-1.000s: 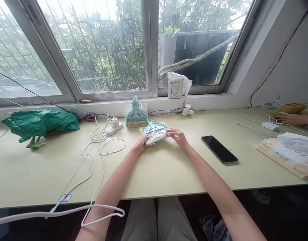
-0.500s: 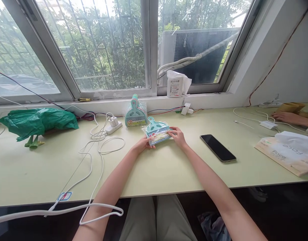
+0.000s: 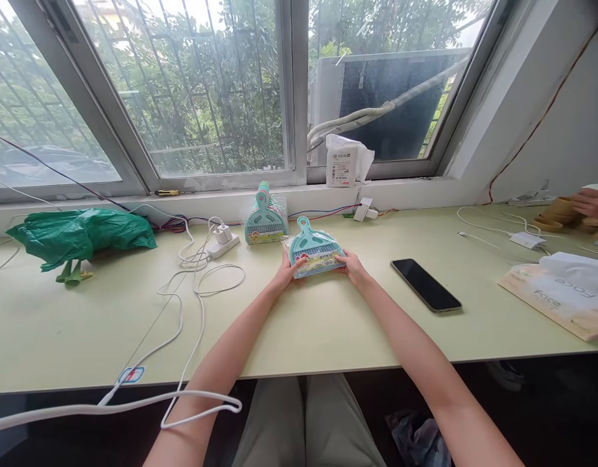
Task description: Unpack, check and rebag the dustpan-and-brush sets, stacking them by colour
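Fingers (image 3: 293, 265) of the left hand (image 3: 285, 274) are curling round the left edge of a small teal dustpan set (image 3: 315, 248) wrapped in clear plastic, while the right hand (image 3: 353, 267) is gripping its right edge, thumb on top. Both hands are holding the packet tilted up, handle pointing toward the window, its lower edge at or just above the pale green table (image 3: 328, 331); whether it is touching the table cannot be told.

Taking this dustpan set as the landmark: just behind it and to its left, a stack of like dustpan sets (image 3: 264, 219) is leaning against the window sill (image 3: 231, 194). Further left of it, a white charger (image 3: 222, 240) is lying with white cables (image 3: 192, 285) looping toward the table's near edge, and well to the left a green plastic bag (image 3: 80, 235) is sitting beside the sill. Behind it and slightly right, a white packet (image 3: 345, 163) is standing on the sill. To its right, near but apart, a black phone (image 3: 425, 285) is lying flat, screen up. Well to the right, a tissue pack (image 3: 562, 299) is resting on the table, and another person's hand (image 3: 589, 201) is touching brown things at the far right edge.
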